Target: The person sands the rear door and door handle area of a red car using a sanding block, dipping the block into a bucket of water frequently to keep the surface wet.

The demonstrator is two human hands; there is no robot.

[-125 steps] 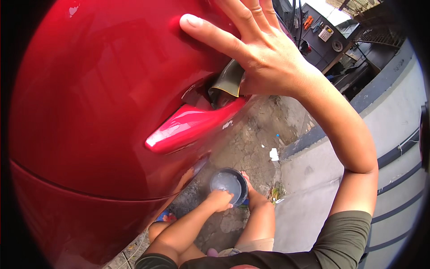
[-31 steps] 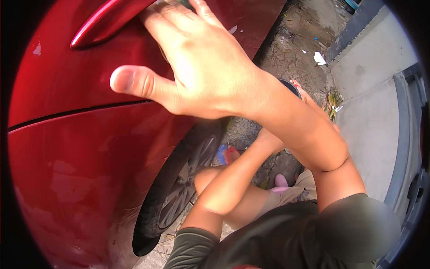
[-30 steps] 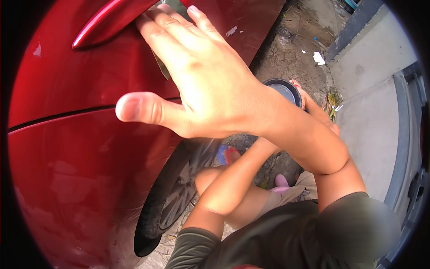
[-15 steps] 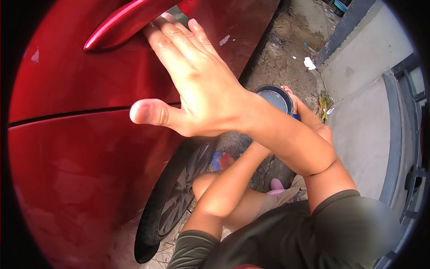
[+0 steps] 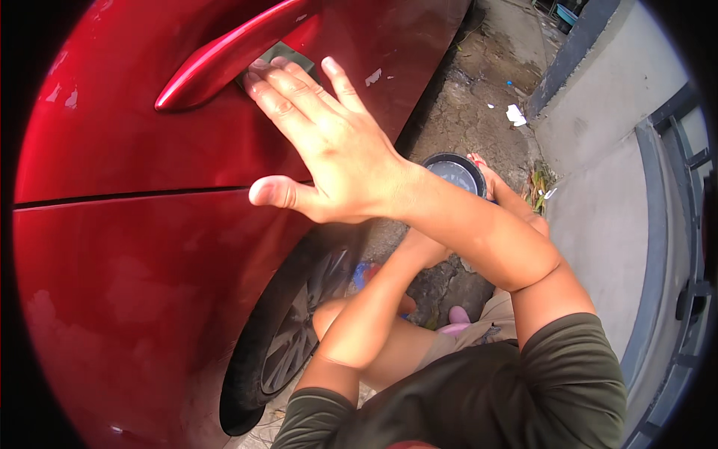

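Observation:
My right hand reaches across to a red car door, palm toward the panel, with fingers stretched out and thumb spread. Its fingertips lie flat on a dark grey-green sheet, like sandpaper, against the paint just below the door handle. Part of the sheet shows past the fingers; the rest is under them. My left hand is low, beneath my right forearm, which hides its fingers. Beyond that forearm stands a round dark tub with greyish liquid in it.
Below the door is the car's wheel. A bare foot is beside the tub. The concrete ground bears white scraps. A grey wall and blue-grey metal frame bound the right side. Something pink lies below.
The door handle sits lower in the picture as the view shifts. My right hand has turned slightly, its thumb moving right, and more of the sheet shows. My left forearm has shifted a little left.

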